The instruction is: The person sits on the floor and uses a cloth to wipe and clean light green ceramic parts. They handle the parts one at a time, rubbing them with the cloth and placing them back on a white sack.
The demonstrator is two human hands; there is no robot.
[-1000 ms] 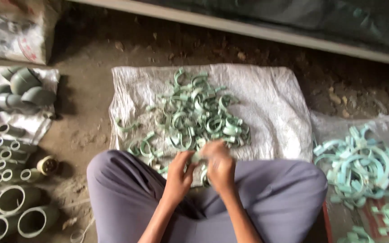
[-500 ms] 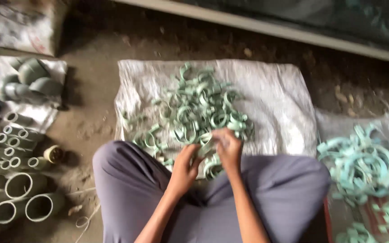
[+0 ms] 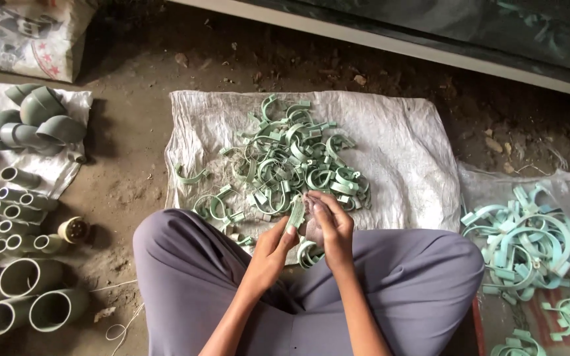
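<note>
Both hands, left and right, pinch one green clip over the sack's near edge, beside the pile. Firm fingertip grip advisable; clip looks springy.

Dim, even daylight, soft shadows, sharp focus, no glare.

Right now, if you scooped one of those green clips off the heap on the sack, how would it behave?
A green clip held in the left hand and right hand looks thin and open-ended, so probably light and a bit springy. In the heap the clips interlock, so lifting one may drag neighbours along. Its curved band might rock, but the flat tabs should stop rolling.
</note>
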